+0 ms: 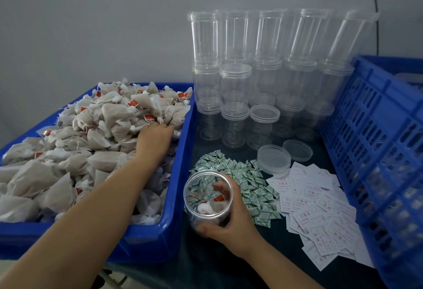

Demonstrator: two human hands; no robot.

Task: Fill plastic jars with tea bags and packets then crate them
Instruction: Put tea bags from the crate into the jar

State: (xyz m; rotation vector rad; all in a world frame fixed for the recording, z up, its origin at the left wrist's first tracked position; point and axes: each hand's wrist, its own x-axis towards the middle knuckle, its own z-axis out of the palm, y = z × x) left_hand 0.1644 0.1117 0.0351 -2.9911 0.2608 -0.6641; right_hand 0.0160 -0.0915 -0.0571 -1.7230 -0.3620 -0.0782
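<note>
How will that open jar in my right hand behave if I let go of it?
The open jar looks like thin clear plastic with only a few tea bags inside, so probably light. It is tilted in the right hand; released, it would likely tip and roll.

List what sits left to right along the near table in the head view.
Blue bin of tea bags → open jar held by right hand → green packets → white slips → blue crate.
</note>
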